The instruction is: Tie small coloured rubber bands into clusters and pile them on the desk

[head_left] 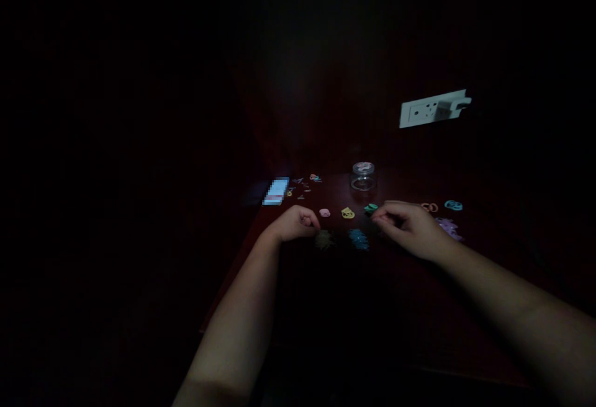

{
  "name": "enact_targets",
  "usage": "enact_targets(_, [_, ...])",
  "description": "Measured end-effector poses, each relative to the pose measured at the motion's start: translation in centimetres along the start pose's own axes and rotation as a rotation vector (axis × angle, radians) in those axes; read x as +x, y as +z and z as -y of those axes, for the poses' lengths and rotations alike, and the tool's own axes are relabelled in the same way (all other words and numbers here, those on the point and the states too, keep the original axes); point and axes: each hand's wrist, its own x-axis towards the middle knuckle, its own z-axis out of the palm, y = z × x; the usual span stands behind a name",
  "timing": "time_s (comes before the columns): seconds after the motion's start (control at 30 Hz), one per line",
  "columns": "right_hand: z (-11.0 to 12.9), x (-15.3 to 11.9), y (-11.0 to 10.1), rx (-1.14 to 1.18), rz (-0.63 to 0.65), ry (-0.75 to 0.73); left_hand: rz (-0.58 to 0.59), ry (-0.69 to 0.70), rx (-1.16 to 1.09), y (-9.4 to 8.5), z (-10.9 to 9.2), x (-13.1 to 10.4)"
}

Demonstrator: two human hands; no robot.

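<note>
My left hand [298, 223] is closed over the dark red table, its fingers curled beside a dull yellowish pile of small pieces [325, 240]. Thumb and fingers of my right hand [412, 226] are pinched together next to a green bundle of bands [371, 208]. What either hand grips, if anything, is too dim and small to make out. Between the hands lie a pink bundle [325, 213], a yellow bundle [347, 213] and a blue pile of small pieces [358, 239]. Past my right hand are orange bands [430, 207], light-blue bands [453, 205] and a partly hidden purple pile [449, 229].
A clear lidded jar [363, 178] stands behind the bundles. To the left lies a lit phone [276, 191] at the table's edge, with loose small pieces [301, 196] beside it. A wall socket [433, 109] holds a white plug. The surroundings are very dark.
</note>
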Motion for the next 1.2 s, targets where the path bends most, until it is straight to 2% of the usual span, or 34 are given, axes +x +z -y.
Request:
enact_targets(0.47, [0.0,0.0,0.0,0.003,0.004,-0.003,0.069,-0.011,0.021,-0.3,0.5,0.0])
enact_targets(0.67, [-0.1,-0.1,0.1,0.011,-0.004,0.000,0.058,-0.021,0.008,-0.6,0.9,0.0])
enact_targets(0.73, [-0.1,-0.1,0.1,0.012,-0.003,0.003,-0.066,-0.039,0.062,-0.7,1.2,0.3])
enact_targets(0.83, [0.0,-0.1,0.0,0.010,0.001,-0.003,-0.371,-0.127,0.241,-0.8,2.2,1.1])
enact_targets(0.9, [0.0,-0.1,0.0,0.004,0.002,-0.008,-0.504,-0.190,0.319,-0.8,3.1,1.8])
enact_targets(1.03, [0.2,-0.1,0.1,0.003,0.006,-0.005,-0.613,-0.278,0.444,-0.9,4.4,3.2])
enact_targets(1.2, [0.5,0.0,0.3,0.004,0.020,-0.007,-0.577,-0.315,0.554,-0.5,4.5,4.1])
